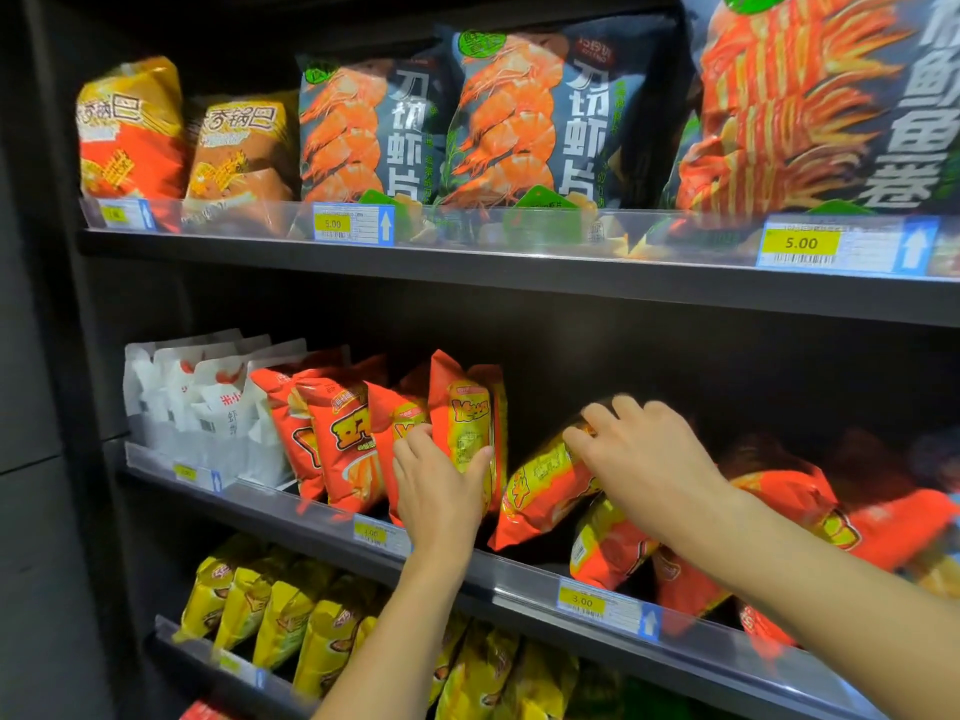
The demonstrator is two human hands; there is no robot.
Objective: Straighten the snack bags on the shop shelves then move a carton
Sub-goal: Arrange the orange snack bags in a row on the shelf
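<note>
As both arms reach into the middle shelf [519, 576], the left hand [441, 491] wraps the upright bag [470, 423], thumb on its right edge, fingers curled round its left, near the shelf's front edge about midway along. That bag stands straight, red and yellow, at the right end of a row of red bags [337, 439] leaning on one another. Just beside it, the right hand [649, 459] comes over the top of a tipped bag [540, 496], fingers hooked over its upper end and gripping it. The tipped bag slants, its lower end down by the front rim. More lying bags [789, 491] sit in a heap behind that forearm, towards the shelf's right end. White bags [208, 407] fill the left end of the same shelf. A price tag [582, 601] reading 3.00 sits on the front rim below the tipped bag. Up on the top shelf [467, 267], shrimp bags [530, 122] stand in a line; yellow bags [291, 610] fill the shelf below.
</note>
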